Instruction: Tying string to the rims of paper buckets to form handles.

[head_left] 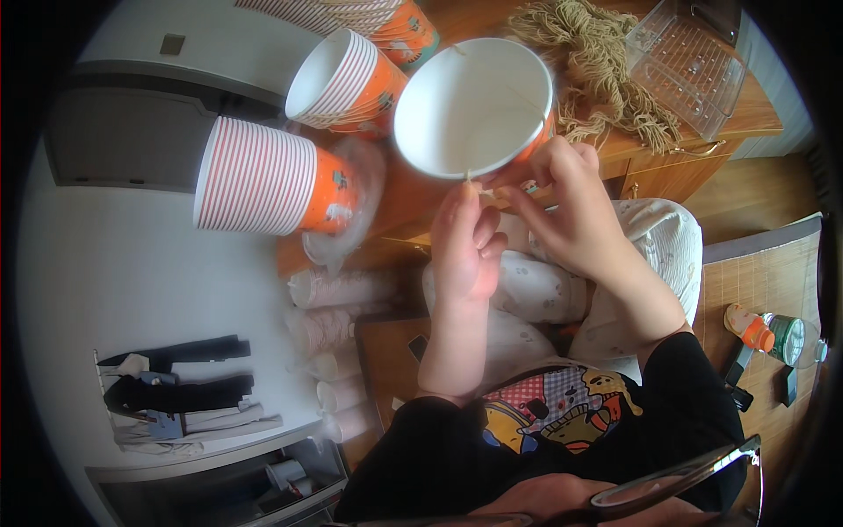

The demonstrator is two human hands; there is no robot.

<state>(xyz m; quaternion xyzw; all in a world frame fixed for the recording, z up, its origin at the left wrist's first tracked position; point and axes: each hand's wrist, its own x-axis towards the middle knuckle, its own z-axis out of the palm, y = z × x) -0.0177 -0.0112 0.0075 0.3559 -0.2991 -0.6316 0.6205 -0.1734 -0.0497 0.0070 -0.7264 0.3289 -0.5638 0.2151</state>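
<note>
A large paper bucket (474, 105), white inside and orange outside, lies tipped on the wooden table with its mouth facing me. My left hand (465, 237) is closed at the near rim, thumb and fingers pinching a thin tan cord (469, 175) that pokes up over the edge. Beside it, my right hand (571, 198) is curled against the outside of the bucket, its thumb and fingertips meeting the left ones on the cord. The fingers partly hide where the cord passes. A thin strand also shows at the far rim.
Left of the bucket lie stacks of nested paper buckets (263, 176), (342, 83), some with cord handles. Behind to the right, a bundle of tan cords (597, 61) lies beside a clear plastic tray (689, 66). Bottles (781, 338) stand on the right; wrapped rolls (329, 321) sit lower left.
</note>
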